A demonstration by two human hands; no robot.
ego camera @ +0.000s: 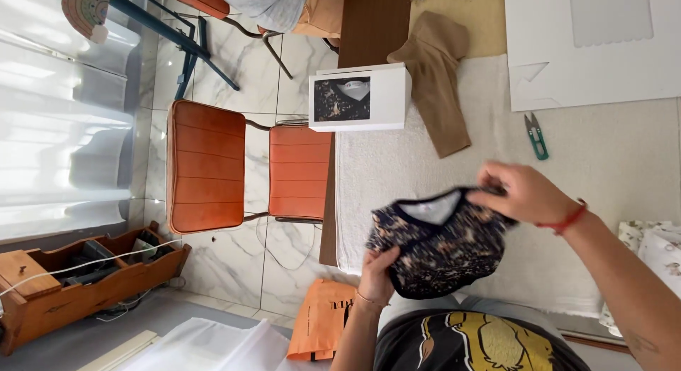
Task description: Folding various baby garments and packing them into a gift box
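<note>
I hold a small dark garment [440, 247] with an orange-and-white speckled print and a white inner neckline above a table covered by a white towel [397, 165]. My left hand [378, 275] grips its lower edge near my body. My right hand [521, 194], with a red string bracelet at the wrist, pinches the garment's upper corner. The cloth hangs slightly bunched between both hands.
A white box [362, 98] with a window showing a similar printed garment stands at the table edge. A tan cloth [436, 73], green thread snips [537, 135] and flat white cardboard [589, 45] lie further off. An orange chair [241, 165] stands beside the table; an orange bag [323, 321] lies below.
</note>
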